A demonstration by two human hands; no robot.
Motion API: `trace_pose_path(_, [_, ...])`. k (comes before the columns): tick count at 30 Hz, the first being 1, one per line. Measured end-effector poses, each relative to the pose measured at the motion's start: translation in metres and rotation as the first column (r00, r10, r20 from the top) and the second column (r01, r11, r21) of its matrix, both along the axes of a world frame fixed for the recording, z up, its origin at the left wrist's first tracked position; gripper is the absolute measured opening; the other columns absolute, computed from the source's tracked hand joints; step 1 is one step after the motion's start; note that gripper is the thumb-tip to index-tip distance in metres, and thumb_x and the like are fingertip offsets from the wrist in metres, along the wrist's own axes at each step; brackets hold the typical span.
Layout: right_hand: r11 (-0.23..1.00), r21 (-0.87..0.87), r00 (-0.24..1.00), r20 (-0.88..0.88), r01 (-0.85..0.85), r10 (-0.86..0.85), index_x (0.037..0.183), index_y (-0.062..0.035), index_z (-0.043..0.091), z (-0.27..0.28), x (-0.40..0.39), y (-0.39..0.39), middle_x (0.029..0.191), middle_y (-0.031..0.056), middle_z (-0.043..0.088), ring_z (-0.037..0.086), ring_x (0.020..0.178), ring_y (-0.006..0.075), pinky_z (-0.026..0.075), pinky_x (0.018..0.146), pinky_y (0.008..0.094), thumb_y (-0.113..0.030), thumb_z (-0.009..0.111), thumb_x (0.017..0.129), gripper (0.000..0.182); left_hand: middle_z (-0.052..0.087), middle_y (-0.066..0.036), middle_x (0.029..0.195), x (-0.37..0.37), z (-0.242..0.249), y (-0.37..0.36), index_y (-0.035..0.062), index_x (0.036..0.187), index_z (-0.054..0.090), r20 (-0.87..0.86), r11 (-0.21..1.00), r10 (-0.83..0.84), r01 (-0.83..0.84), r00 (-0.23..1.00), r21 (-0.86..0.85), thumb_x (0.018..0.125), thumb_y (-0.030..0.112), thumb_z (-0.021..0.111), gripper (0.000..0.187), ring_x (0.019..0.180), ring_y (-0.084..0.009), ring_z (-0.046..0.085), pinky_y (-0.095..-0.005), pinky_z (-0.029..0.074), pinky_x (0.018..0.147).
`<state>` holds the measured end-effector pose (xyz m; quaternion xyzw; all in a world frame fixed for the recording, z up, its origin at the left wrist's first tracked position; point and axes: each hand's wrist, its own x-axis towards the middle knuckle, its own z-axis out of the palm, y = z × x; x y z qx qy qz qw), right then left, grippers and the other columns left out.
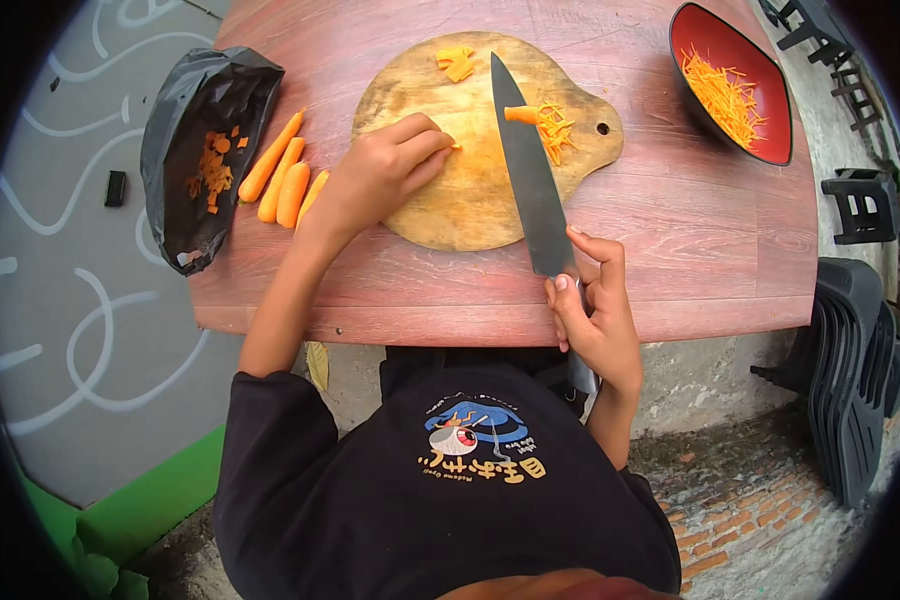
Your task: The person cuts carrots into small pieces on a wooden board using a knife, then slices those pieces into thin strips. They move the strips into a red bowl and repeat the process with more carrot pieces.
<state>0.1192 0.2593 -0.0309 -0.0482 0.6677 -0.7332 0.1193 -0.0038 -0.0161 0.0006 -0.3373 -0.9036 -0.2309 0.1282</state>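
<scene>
My right hand [598, 310] grips the handle of a large kitchen knife [532, 180], its blade pointing away from me over the right part of a round wooden cutting board [420, 215]. A carrot piece [520, 114] lies against the blade, beside a small heap of carrot strips [555, 130]. My left hand [395, 170] rests on the board's left side, fingers curled together, with a bit of orange carrot [456, 146] showing at the fingertips. Several carrot slices [456, 64] lie near the board's far edge.
Several whole carrots [270, 165] lie left of the board, one partly behind my left arm. Beside them a black plastic bag [170, 130] holds carrot scraps. A red bowl [775, 110] with shredded carrot [720, 95] stands at the right. Stacked black chairs [845, 370] stand beyond the table.
</scene>
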Motion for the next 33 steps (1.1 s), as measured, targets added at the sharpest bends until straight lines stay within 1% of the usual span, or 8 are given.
trace_pose_path(7, [0.998,0.028,0.993,0.104,-0.054,0.051,0.142,-0.0038,0.039,0.004,0.001,0.005,0.100,0.0094,0.066,0.049,0.074,0.0078,0.044,0.071,0.0262,0.003,0.053,0.100,0.045,0.066,-0.008,0.092,-0.020,0.002,-0.004,0.0025,0.096,0.068,-0.122,0.984,0.176,-0.175,0.977,0.020,0.091,0.009,0.070,0.008,0.081,-0.0295,0.068,-0.0401,0.056,0.067])
trace_pose_path(13, [0.999,0.032,0.999,-0.044,0.024,-0.022,0.142,-0.0032,0.040,-0.002,0.002,-0.002,0.086,0.0055,0.060,0.047,0.072,0.0093,0.043,0.070,0.0278,0.002,0.054,0.100,0.045,0.069,-0.008,0.094,-0.021,-0.003,0.004,0.0046,0.098,0.070,-0.148,0.989,0.134,-0.142,0.980,-0.044,0.090,0.006,0.069,0.008,0.087,-0.0292,0.068,-0.0389,0.056,0.071])
trace_pose_path(19, [0.993,0.119,0.998,-0.060,-0.023,0.031,0.140,-0.0026,0.044,0.001,0.001,0.001,0.079,0.0042,0.051,0.044,0.069,0.0106,0.041,0.067,0.0288,0.002,0.056,0.098,0.044,0.071,-0.006,0.111,-0.006,0.028,0.019,0.0078,0.111,0.073,-0.113,0.952,0.178,-0.142,0.978,0.271,0.091,0.012,0.071,0.020,0.094,-0.0286,0.066,-0.0372,0.055,0.081])
trace_pose_path(21, [0.991,0.122,0.995,-0.087,-0.048,0.059,0.140,-0.0029,0.044,0.001,0.000,0.001,0.078,0.0041,0.049,0.044,0.069,0.0110,0.040,0.066,0.0290,0.002,0.057,0.098,0.044,0.070,-0.002,0.115,-0.004,0.042,0.031,0.0102,0.113,0.073,-0.279,0.994,0.072,-0.048,0.958,0.095,0.089,0.017,0.075,0.024,0.106,-0.0273,0.062,-0.0382,0.052,0.090])
trace_pose_path(24, [0.985,0.150,0.987,-0.123,-0.083,0.102,0.140,-0.0036,0.045,0.000,-0.001,0.004,0.077,0.0040,0.047,0.043,0.068,0.0115,0.039,0.065,0.0290,0.002,0.057,0.098,0.044,0.069,0.001,0.115,-0.010,0.040,0.035,0.0117,0.107,0.075,-0.270,0.998,-0.007,-0.009,0.963,-0.057,0.086,0.022,0.077,0.024,0.116,-0.0263,0.057,-0.0398,0.049,0.096])
trace_pose_path(28, [0.981,0.159,0.979,-0.154,-0.112,0.137,0.140,-0.0046,0.045,-0.004,-0.002,0.006,0.079,0.0042,0.049,0.044,0.069,0.0105,0.039,0.065,0.0278,0.002,0.057,0.097,0.045,0.068,0.002,0.111,-0.017,0.044,0.027,0.0117,0.099,0.076,-0.280,0.995,-0.083,0.064,0.956,-0.075,0.084,0.024,0.079,0.020,0.115,-0.0248,0.056,-0.0407,0.048,0.096])
trace_pose_path(31, [0.988,0.063,0.982,-0.123,-0.138,0.145,0.141,-0.0048,0.043,-0.007,0.000,0.007,0.081,0.0027,0.051,0.044,0.070,0.0089,0.040,0.066,0.0268,0.003,0.056,0.098,0.046,0.069,0.000,0.107,-0.010,0.054,0.019,0.0096,0.092,0.076,-0.319,0.995,-0.080,0.093,0.944,0.025,0.083,0.021,0.080,0.015,0.108,-0.0238,0.058,-0.0387,0.049,0.093])
trace_pose_path(33, [0.982,0.096,0.981,-0.091,-0.164,0.173,0.141,-0.0049,0.043,-0.003,-0.002,0.007,0.082,0.0021,0.052,0.044,0.071,0.0081,0.040,0.067,0.0265,0.003,0.056,0.098,0.046,0.069,-0.001,0.102,-0.003,0.056,0.015,0.0084,0.092,0.077,-0.206,0.975,0.014,0.032,0.978,0.218,0.083,0.018,0.080,0.013,0.102,-0.0235,0.059,-0.0372,0.049,0.090])
